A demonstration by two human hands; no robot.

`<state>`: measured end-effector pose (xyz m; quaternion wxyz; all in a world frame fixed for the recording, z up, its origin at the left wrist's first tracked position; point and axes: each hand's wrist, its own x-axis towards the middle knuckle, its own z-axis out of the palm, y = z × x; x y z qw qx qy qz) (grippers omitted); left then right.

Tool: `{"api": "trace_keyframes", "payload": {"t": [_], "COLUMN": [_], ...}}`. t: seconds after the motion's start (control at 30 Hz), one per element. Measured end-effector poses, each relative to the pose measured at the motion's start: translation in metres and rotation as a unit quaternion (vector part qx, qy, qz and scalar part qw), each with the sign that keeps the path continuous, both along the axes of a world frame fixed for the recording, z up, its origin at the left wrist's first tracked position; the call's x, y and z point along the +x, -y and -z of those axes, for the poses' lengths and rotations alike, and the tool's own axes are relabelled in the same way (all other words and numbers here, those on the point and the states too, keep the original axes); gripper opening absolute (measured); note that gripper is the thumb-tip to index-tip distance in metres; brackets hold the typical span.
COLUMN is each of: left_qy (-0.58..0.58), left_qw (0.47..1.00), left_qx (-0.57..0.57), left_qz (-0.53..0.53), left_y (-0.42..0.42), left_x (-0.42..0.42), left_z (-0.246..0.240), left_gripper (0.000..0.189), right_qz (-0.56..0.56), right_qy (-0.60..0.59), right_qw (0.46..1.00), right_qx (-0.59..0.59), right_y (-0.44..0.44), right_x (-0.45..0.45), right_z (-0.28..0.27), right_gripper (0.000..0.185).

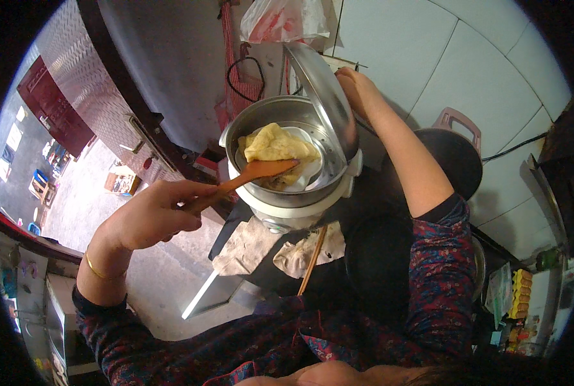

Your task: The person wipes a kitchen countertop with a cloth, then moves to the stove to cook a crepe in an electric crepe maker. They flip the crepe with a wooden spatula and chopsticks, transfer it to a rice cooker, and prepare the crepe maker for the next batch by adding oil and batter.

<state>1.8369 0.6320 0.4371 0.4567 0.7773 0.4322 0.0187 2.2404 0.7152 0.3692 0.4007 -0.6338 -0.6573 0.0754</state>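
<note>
My left hand (166,210) grips the handle of a wooden spatula (267,169). Its flat blade rests against folded yellow food (280,142), maybe an egg pancake, on a white plate (314,169). The plate sits on a perforated metal steamer tray (333,161) in the top of a white electric cooker (306,202). At the far right side of the pot, my right hand (357,91) holds a silver metal lid (323,91) tilted up on edge. Most of the right hand's fingers are hidden behind the lid.
Two cloths (246,246) lie before the cooker, with wooden chopsticks (313,260) across one. A dark pan (444,159) with a pink handle leans against wall tiles at right. A plastic bag (284,21) hangs above. An open metal door (118,111) stands at left.
</note>
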Motion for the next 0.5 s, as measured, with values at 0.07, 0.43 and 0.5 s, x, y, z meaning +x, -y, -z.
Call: {"api": "trace_keyframes", "payload": {"t": [0.07,0.43,0.5], "left_qy": [0.007,0.116,0.112], "left_qw": [1.000,0.993,0.993], "left_qx": [-0.016,0.000,0.026], "left_qz": [0.008,-0.020,-0.024], "left_y": [0.006,0.025,0.022], "left_x": [-0.006,-0.029,-0.025], "left_z": [-0.006,-0.007,0.002], "left_gripper": [0.053,0.055,0.055], "right_qz": [-0.013,-0.020,-0.014], "right_qy": [-0.017,-0.071,-0.066], "right_qw": [1.000,0.997,0.998], "right_qx": [-0.002,0.001,0.002], "right_y": [-0.002,-0.018,-0.015], "right_x": [0.003,0.013,0.012], "right_z": [0.002,0.014,0.012], "right_gripper": [0.040,0.038,0.038]}}
